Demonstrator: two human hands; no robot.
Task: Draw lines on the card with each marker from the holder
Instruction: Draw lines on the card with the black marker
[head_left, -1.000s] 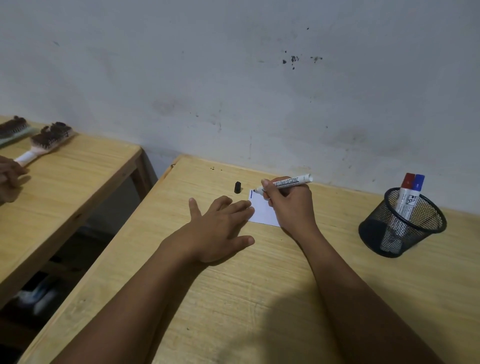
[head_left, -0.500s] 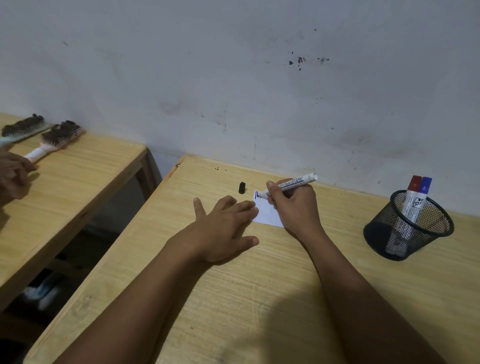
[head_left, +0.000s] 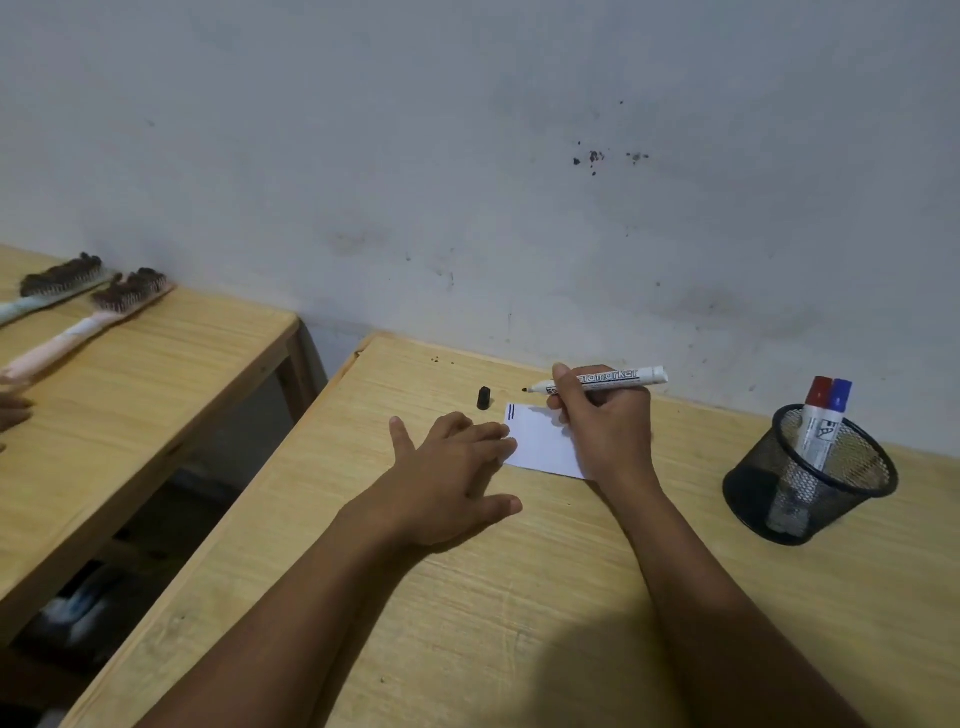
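Note:
A white card (head_left: 540, 441) lies on the wooden table (head_left: 467, 623), with two short dark lines near its far left corner. My right hand (head_left: 605, 423) grips a white uncapped marker (head_left: 602, 380); its black tip points left, lifted just past the card's far edge. My left hand (head_left: 452, 478) rests flat on the table, fingertips pressing the card's left edge. The marker's black cap (head_left: 484, 398) lies on the table beyond my left hand. A black mesh holder (head_left: 810, 475) at the right holds a red-capped marker (head_left: 816, 410) and a blue-capped marker (head_left: 835, 415).
A grey wall (head_left: 519, 182) runs along the table's far edge. A second wooden table (head_left: 130, 389) stands to the left across a gap, with two brushes (head_left: 93, 301) on it. Part of another person's hand (head_left: 10, 410) shows at the left edge.
My right hand has lifted the marker tip off the card and past its far edge. Two dark lines now show on the card's corner. My left hand keeps its place.

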